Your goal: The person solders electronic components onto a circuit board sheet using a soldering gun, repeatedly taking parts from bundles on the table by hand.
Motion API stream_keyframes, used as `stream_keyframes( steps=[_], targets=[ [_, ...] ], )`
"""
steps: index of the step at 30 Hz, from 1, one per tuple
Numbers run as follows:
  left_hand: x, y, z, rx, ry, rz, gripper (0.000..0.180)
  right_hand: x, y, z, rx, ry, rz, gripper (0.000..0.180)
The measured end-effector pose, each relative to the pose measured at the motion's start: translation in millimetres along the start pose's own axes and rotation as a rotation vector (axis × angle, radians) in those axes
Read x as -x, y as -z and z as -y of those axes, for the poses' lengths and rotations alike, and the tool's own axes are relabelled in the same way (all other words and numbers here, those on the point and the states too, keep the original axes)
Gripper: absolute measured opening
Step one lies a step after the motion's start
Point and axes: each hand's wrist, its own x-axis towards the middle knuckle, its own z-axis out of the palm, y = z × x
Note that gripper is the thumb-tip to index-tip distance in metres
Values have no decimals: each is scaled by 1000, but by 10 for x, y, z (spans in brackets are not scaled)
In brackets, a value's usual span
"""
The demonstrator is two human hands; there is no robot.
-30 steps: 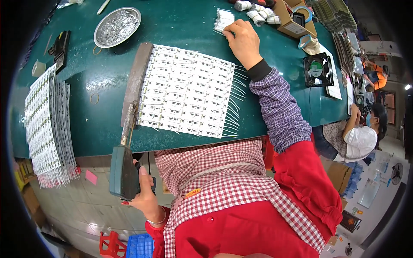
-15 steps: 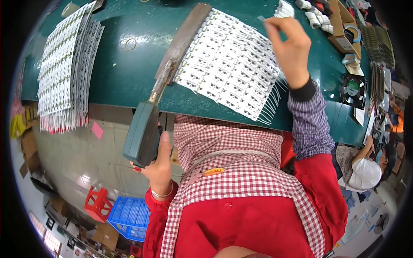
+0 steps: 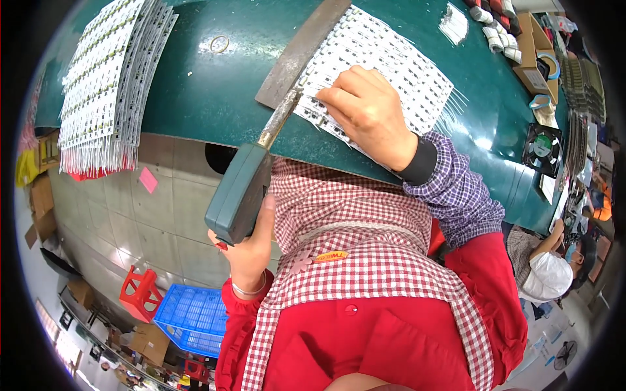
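My left hand (image 3: 251,251) grips the dark green handle of a soldering gun (image 3: 240,189), below the table edge. The gun's metal tip reaches up over a panel of small white circuit boards (image 3: 378,45), near its lower left edge. My right hand (image 3: 372,114) is over that panel, thumb and fingers pinched together close beside the tip. Whatever it pinches is too small to make out. White wires (image 3: 453,107) stick out from the panel's right side. Along the panel's left edge lies a flat brown bar (image 3: 303,52).
A stack of wired board panels (image 3: 107,78) overhangs the table at left. A bundle of short white wires (image 3: 454,25) lies at the far right, by a cardboard box (image 3: 535,55). A small fan (image 3: 542,148) stands at the right edge. A co-worker (image 3: 551,267) sits beyond.
My right hand has moved left and nearer, from beside the white wire bundle to the panel's lower left, by the gun's tip. The left hand still holds the soldering gun.
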Motion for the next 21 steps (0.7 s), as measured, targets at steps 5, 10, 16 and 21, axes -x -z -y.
stream_keyframes(
  steps=[5, 10, 16, 21],
  targets=[
    [-22, -18, 23, -21, -16, 36, 27, 16, -38, -2, 27, 24, 0, 8],
    [-24, -24, 62, -17, 7, 39, 25, 22, -51, -4, 46, 46, 17, 8],
    [-12, 16, 112, -79, 3, 60, 25, 29, -52, -3, 67, 43, 25, 7],
    [11, 27, 97, -102, -13, 44, 26, 33, -65, 5, 71, 37, 20, 7]
  ],
)
